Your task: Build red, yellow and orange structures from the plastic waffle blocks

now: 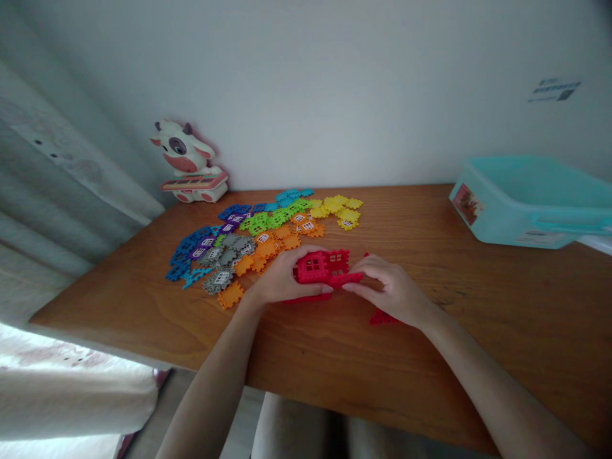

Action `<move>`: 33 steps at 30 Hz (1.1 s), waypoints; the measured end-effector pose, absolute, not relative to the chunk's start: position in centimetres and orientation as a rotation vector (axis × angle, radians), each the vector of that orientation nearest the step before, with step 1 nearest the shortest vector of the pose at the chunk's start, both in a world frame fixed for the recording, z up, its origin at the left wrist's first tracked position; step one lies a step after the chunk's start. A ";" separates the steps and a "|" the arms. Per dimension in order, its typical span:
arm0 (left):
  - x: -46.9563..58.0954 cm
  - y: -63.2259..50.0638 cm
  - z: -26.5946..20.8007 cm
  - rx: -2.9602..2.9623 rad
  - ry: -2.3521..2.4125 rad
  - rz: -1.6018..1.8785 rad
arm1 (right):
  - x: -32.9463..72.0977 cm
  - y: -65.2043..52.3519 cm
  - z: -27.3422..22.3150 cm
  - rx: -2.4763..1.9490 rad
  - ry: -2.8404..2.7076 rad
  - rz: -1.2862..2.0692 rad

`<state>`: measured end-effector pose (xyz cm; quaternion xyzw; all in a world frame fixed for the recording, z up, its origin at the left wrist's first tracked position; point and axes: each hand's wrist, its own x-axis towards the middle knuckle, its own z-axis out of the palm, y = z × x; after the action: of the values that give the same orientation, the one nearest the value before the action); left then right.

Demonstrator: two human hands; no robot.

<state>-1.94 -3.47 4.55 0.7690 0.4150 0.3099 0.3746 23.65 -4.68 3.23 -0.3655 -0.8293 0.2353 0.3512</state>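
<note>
At centre frame, the left hand (283, 275) curled its fingers around red panels (314, 275), likely steadying them, while the right hand (394, 292) pinched a flat red piece (348, 278), fingers nearly together

- Build (313, 268): red, with toothed edges, held over the table (306, 357); its near panel stands roughly upright, showing a window with crossbars, its left end partly covered
- Back panel (338, 260): red, also windowed, set at the right behind the near one
- Strip (345, 279): red, seen almost edge-on at the build's lower right, touching it; whether locked in, cannot be told
- Lower piece (310, 298): red, a thin sliver showing beneath the build
- Loose piece (382, 317): red, flat on the table, partly hidden
</note>
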 end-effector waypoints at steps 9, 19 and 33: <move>-2.2 -3.3 4.8 2.008 1.000 0.786 | 23.3 -5.0 3.1 -0.941 -2.193 0.610; -2.1 -3.6 4.9 2.291 1.098 0.808 | 22.7 -5.2 2.9 -0.923 -2.186 0.529; -2.1 -3.5 4.5 2.256 1.212 0.799 | 23.3 -4.6 1.6 -1.015 -2.100 0.710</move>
<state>-2.07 -3.52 4.48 0.8188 0.4400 0.2900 0.2276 23.27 -4.65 1.57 -0.3908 -0.8087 0.2734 0.3444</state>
